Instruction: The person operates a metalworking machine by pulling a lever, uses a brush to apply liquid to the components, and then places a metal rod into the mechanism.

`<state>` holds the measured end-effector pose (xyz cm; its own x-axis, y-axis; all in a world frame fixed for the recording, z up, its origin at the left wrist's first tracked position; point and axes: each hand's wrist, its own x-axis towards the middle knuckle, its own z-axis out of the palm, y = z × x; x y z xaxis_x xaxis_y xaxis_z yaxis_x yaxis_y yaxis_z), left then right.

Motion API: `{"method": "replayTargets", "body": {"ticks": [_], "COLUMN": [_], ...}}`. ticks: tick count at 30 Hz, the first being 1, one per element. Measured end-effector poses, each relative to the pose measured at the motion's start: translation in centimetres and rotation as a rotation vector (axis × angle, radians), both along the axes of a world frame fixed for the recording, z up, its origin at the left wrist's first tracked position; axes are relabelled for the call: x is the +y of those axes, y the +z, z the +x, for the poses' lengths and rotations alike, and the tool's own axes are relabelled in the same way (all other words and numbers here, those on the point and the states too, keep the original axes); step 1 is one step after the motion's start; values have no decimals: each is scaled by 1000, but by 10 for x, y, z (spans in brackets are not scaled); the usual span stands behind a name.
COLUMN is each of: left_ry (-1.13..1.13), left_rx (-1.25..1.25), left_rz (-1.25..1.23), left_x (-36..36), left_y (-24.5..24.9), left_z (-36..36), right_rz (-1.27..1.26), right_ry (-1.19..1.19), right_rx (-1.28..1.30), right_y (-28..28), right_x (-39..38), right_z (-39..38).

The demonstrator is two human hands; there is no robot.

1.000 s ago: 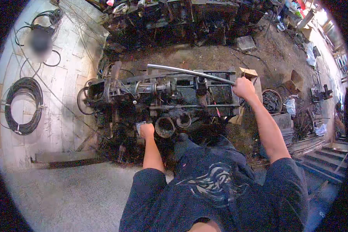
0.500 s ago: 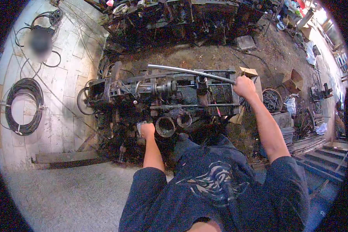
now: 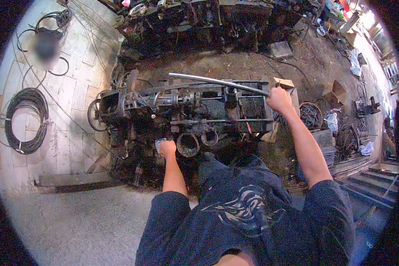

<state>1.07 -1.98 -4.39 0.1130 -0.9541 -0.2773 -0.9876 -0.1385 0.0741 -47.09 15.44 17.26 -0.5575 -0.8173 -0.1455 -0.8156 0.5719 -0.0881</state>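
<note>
The coiled cable (image 3: 14, 106) is hanging on the pale wall (image 3: 77, 80). The left hand (image 3: 167, 149) is closing its fingers around a small, unclear piece beside the machine (image 3: 133, 106); the right hand's (image 3: 279, 99) fingers are gripping the metal bar (image 3: 217, 81) above it.

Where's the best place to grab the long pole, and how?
Probably the right end of the pole, where the right hand is. Come from the person's side and wrap your fingers round. It's thin and round, and that end slants nearest the person, while the middle crosses over the machine.
</note>
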Motion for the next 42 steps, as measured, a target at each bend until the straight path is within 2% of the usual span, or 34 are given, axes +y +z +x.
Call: {"method": "replayTargets", "body": {"ticks": [2,5,6,10,16,17,18,19,20,22,25,26,29,30,31,33,34,38,42], "left_ry": [-112,5,229,179,232,229,47,-134,-132,-250,-218,24,72,254,259,109,64,145,112], "left_rx": [-142,-84,57,36,88,90,-122,-336,-337,-210,-140,-9,80,132,132,66,65,84,142], "left_rz": [120,57,6,78,32,29,-2,-31,-32,137,96,16,-45,0,-1,50,-50,53,-45], "left_x": [9,-4,20,14,18,10,-2,-8,-10,-16,-4,12,11,23,21,16,22,11,27], "left_y": [51,-4,74,61,66,38,-16,-44,-45,-40,-7,46,30,77,70,58,68,35,85], "left_z": [-22,0,-35,-30,-31,-20,1,14,16,20,9,-18,-9,-30,-25,-19,-23,-9,-21], "right_rz": [12,-22,-73,-60,-46,-50,-28,-6,-7,-27,-50,-25,-73,-72,-71,-71,-45,-45,-60], "right_ry": [-10,-12,-6,8,-26,-27,-37,-45,-42,-61,-74,-65,-45,-43,-29,-20,-38,-28,-51], "right_rx": [-23,-21,-1,10,-11,-8,-3,1,0,3,7,6,16,14,32,49,55,93,98], "right_y": [1,-1,-2,3,-5,-2,2,5,4,0,-2,-6,-6,-9,-12,-11,-5,-17,-21], "right_x": [-1,2,2,0,3,2,2,1,-1,-1,2,0,5,6,6,4,4,6,7], "right_z": [0,3,4,4,2,2,5,7,7,5,4,1,3,2,-1,2,3,-3,-2]}}
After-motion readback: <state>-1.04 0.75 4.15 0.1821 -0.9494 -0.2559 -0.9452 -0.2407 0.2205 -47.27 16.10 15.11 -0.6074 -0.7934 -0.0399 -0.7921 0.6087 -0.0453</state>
